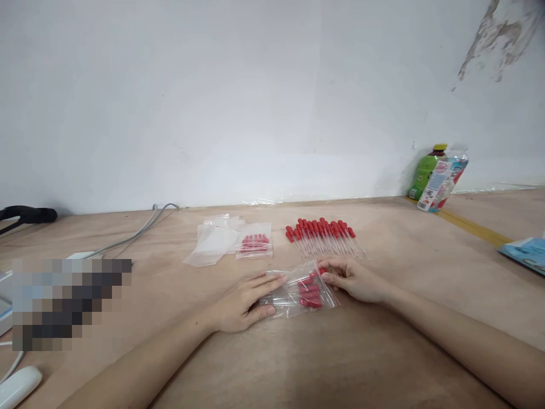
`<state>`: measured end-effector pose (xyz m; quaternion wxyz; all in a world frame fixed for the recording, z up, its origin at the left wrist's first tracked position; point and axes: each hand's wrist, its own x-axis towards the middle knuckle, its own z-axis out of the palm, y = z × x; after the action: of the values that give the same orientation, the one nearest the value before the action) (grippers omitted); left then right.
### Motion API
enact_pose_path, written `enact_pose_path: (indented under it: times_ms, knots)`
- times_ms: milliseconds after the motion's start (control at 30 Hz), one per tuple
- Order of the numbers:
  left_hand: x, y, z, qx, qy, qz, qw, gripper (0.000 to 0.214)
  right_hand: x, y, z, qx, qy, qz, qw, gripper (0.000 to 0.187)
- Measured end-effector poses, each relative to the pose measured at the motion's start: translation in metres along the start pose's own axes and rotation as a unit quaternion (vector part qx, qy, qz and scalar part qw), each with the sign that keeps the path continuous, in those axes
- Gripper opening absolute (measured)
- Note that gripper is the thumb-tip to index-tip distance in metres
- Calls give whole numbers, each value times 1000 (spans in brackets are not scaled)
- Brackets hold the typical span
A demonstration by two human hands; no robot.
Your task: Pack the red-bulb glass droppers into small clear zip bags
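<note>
A clear zip bag lies flat on the wooden table in front of me. Several glass droppers with red rubber bulbs are in it, bulbs towards the bag's mouth on the right. My left hand rests on the bag's left end with its fingers stretched out. At the mouth, my right hand pinches the red bulb of one dropper; its tube points left into the bag. Beyond the hands lies a pile of loose red-bulbed droppers, tubes towards me.
Left of the pile lie a filled bag of droppers and flat empty bags. Two bottles stand by the wall at right. A grey cable, a white mouse and a blurred-out object are at left. A blue packet lies far right.
</note>
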<state>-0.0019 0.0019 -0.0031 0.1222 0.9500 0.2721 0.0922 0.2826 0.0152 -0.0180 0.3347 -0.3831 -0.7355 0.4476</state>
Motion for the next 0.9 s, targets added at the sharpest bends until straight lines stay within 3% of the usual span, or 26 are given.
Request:
enact_pose_path:
  times_ms: [100,267,433,567,633,800,900]
  knots:
    - [0,0,0,0,1,1,1000,53,5,-2,3,23,-20,24,999,27]
    - [0,1,0,-5,0,-4,1000,52,13,9,11,57,93,111,988,28]
    - [1,0,1,-24,4,10,1000,53,14,18,19,46,159,75,983,25]
    - [1,1,1,-37,11,20,999,51,10,10,16,-8,82,-8,997,19]
    - [2,1,1,-42,12,18,999,49,8,5,13,-2,41,-15,999,20]
    - [2,-1,1,-49,10,23,998,46,7,-1,9,59,132,143,979,33]
    - [1,0,1,-54,10,31,998,45,6,-2,12,92,66,164,980,35]
